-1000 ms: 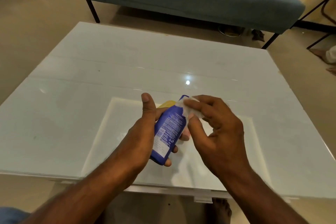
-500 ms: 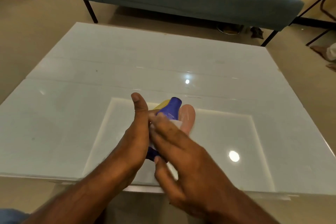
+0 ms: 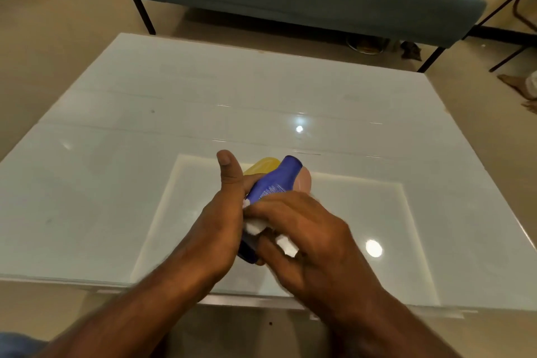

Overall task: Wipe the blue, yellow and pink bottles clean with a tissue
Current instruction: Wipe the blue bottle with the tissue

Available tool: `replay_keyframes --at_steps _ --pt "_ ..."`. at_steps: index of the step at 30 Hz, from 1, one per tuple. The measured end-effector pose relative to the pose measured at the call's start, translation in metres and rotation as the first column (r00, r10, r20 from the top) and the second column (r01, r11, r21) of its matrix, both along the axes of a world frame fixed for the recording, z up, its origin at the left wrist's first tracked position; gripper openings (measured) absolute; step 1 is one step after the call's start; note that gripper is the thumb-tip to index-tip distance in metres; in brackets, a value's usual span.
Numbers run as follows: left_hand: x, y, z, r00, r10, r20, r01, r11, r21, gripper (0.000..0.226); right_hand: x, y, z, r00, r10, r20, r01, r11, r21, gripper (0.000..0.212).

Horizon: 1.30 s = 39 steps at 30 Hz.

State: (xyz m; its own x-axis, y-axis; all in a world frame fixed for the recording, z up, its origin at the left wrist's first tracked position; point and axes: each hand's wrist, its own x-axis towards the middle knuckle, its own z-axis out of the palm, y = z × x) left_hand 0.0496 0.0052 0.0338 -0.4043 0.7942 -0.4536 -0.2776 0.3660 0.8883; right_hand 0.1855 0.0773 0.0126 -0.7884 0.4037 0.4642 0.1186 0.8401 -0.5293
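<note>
Head view: the left hand (image 3: 215,224) grips the blue plastic bottle (image 3: 273,180) above the glossy white table (image 3: 116,183). The right hand (image 3: 302,229) presses a crumpled white tissue (image 3: 254,227) round its lower body. By my reading the blue bottle is mid-wipe. The yellow bottle (image 3: 263,166) and pink bottle (image 3: 303,182) lie just behind it, apparently still to do. White label print shows on the blue bottle, unreadable.

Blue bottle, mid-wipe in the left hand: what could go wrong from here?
1. The left hand holds the blue bottle tilted above the table; a hard stroke might twist it loose.
2. The yellow bottle and pink bottle sit just behind it, so it could bump them.
3. The tissue is bunched under the right hand, so parts may go unwiped.
</note>
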Motion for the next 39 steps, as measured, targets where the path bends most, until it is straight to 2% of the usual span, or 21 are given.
replay_keyframes --at_steps 3,5,10,12,14,16,18,21,22,24,26,27,28,30,32,33,34,37,39 --pt "0.001 0.001 0.001 0.999 -0.02 0.051 0.019 1.0 0.003 0.091 0.005 0.032 0.004 0.977 -0.213 -0.024 0.207 0.966 -0.155 0.023" --pt "0.002 0.002 0.002 0.997 -0.027 0.077 0.027 1.0 -0.008 0.09 0.009 0.043 0.007 0.956 -0.291 -0.032 0.28 0.94 -0.195 0.023" --pt "0.002 -0.002 0.002 0.999 -0.016 0.041 0.016 1.0 -0.015 0.093 0.002 -0.006 0.002 1.0 -0.006 0.004 0.007 0.998 -0.056 0.019" --pt "0.002 -0.003 0.003 0.998 -0.021 0.057 0.022 1.0 -0.016 0.092 -0.001 -0.004 0.003 0.999 -0.032 -0.026 0.03 0.997 -0.072 0.026" --pt "0.003 -0.001 0.005 0.997 -0.042 0.06 0.042 0.999 -0.013 0.089 -0.001 0.016 0.006 0.983 -0.18 -0.034 0.176 0.979 -0.107 0.03" --pt "0.003 0.001 0.006 0.997 -0.029 0.074 0.031 0.999 -0.026 0.088 0.001 0.034 0.009 0.959 -0.28 -0.033 0.275 0.956 -0.105 0.023" --pt "0.002 0.0 0.004 0.998 -0.019 0.061 0.021 0.999 -0.031 0.094 0.002 0.028 0.007 0.972 -0.235 -0.011 0.233 0.969 -0.087 0.021" --pt "0.0 -0.003 -0.001 1.0 0.007 -0.013 -0.007 1.0 -0.027 0.096 0.002 0.002 0.005 0.995 -0.021 0.093 0.025 0.999 -0.039 0.036" --pt "0.001 -0.003 -0.002 1.0 0.008 -0.02 -0.008 1.0 -0.025 0.095 0.002 0.002 0.004 0.992 -0.019 0.126 0.021 1.0 -0.008 0.039" --pt "0.002 -0.003 -0.003 1.0 -0.005 -0.008 0.005 1.0 0.001 0.096 0.001 0.017 0.003 0.98 -0.154 0.125 0.153 0.988 0.016 0.037" --pt "0.002 -0.001 -0.002 1.0 -0.017 0.003 0.016 0.999 0.03 0.099 0.002 0.034 0.006 0.948 -0.307 0.085 0.311 0.95 -0.03 0.034" --pt "0.002 -0.001 -0.002 1.0 -0.015 0.0 0.015 0.999 0.04 0.099 0.003 0.036 0.008 0.941 -0.33 0.069 0.334 0.94 -0.063 0.033" --pt "0.002 -0.001 -0.002 1.0 -0.009 -0.009 0.01 0.999 0.051 0.098 0.005 0.034 0.008 0.948 -0.313 0.058 0.317 0.945 -0.08 0.032" --pt "0.0 -0.002 -0.002 1.0 0.007 -0.029 -0.005 0.998 0.059 0.097 0.006 0.017 0.009 0.982 -0.176 0.067 0.179 0.983 -0.046 0.033" --pt "-0.001 -0.003 -0.003 0.999 0.014 -0.049 -0.012 0.999 0.049 0.097 0.006 0.001 0.006 0.992 -0.008 0.126 0.007 1.0 0.01 0.04" --pt "-0.001 -0.003 -0.003 0.999 0.01 -0.05 -0.008 0.999 0.046 0.097 0.004 0.001 0.005 0.99 0.013 0.143 -0.015 1.0 0.014 0.043" --pt "0.0 -0.004 -0.003 0.999 0.002 -0.042 0.0 0.999 0.047 0.096 0.003 0.007 0.004 0.99 -0.025 0.135 0.026 1.0 -0.001 0.043" --pt "0.0 -0.003 -0.001 0.999 -0.035 0.004 0.035 0.998 0.052 0.095 0.005 0.034 0.007 0.947 -0.32 0.036 0.322 0.946 -0.042 0.027" --pt "0.0 -0.003 0.001 0.999 -0.039 0.031 0.037 0.998 0.052 0.096 0.008 0.039 0.009 0.921 -0.39 0.003 0.389 0.921 -0.02 0.02"
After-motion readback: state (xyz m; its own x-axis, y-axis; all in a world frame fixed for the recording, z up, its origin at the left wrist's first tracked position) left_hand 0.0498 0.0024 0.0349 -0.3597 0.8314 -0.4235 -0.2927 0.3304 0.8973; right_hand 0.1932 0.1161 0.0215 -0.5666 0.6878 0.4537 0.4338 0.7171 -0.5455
